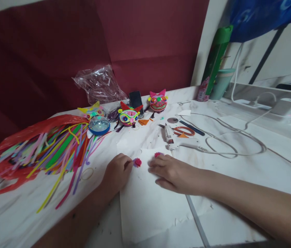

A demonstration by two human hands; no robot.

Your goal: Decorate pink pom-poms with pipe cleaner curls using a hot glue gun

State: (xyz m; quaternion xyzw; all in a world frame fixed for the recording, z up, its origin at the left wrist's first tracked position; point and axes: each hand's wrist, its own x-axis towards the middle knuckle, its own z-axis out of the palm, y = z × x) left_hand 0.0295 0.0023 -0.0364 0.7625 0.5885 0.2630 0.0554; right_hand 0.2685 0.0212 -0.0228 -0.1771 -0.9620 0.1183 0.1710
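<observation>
Item 1: L hand [117, 172], fingers curled, tips at small pink-red pc [138, 162] w/ purple edge; can't make out if pinched.
Item 2: R hand [175, 172], palm down, thumb apart from fingers, tips over 2nd pink-red pc [157, 155], partly hidden; can't make out if gripped.
Item 3: wht paper sheet [150, 210], under hands & both pcs.
Item 4: wht glue gun [169, 132], beyond R hand, cord trailing R; beside it, orange-handled scissors [193, 133].
Item 5: 3 multicol. animal heads, back row: yellow-eared [93, 111], red-eared [129, 115], pink-eared [158, 100]. Phone [135, 99] upright, btwn latter two.
Item 6: red plastic bag [54, 120], far L, w/ loose multicol. strips [62, 148]; blue-rimmed clear dish [99, 125] adj.
Item 7: pale grn cup [222, 83], back R.
</observation>
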